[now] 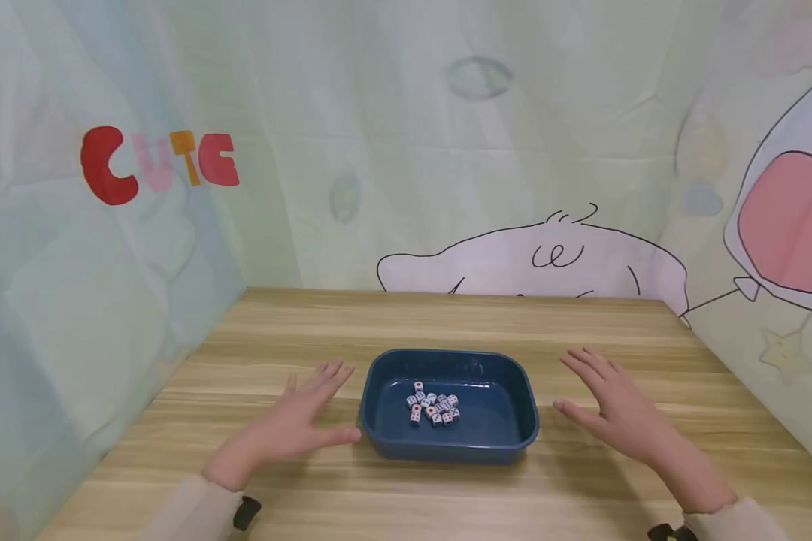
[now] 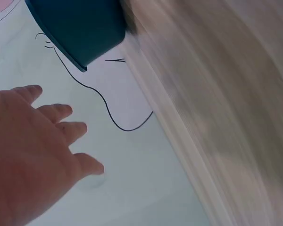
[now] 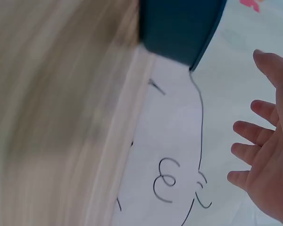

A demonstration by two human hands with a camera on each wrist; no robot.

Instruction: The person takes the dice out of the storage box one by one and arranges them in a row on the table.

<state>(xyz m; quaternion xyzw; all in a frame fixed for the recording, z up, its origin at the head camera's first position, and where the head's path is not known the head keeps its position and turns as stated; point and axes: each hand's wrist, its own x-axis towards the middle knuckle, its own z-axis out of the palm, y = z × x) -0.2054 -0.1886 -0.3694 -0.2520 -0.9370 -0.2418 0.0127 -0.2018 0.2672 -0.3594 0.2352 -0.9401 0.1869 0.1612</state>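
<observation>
A dark blue rectangular tray (image 1: 494, 439) with raised walls sits on the wooden table. Several small white dice (image 1: 436, 406) with red and dark pips lie in a loose cluster on its floor, left of the middle. My left hand (image 1: 298, 421) is held beside the tray's left wall, fingers spread, the thumb tip close to the rim; whether it touches cannot be told. Off the right wall, with a gap, my right hand (image 1: 616, 409) has its fingers extended. Both wrist views show the tray's outer wall (image 2: 85, 28) and a bare palm holding nothing.
The wood-grain table (image 1: 311, 323) reaches back to a pale printed curtain (image 1: 352, 150) with a cartoon figure. Another curtain wall with colourful letters (image 1: 111, 165) stands along the left side, and one with a balloon drawing (image 1: 785, 225) along the right.
</observation>
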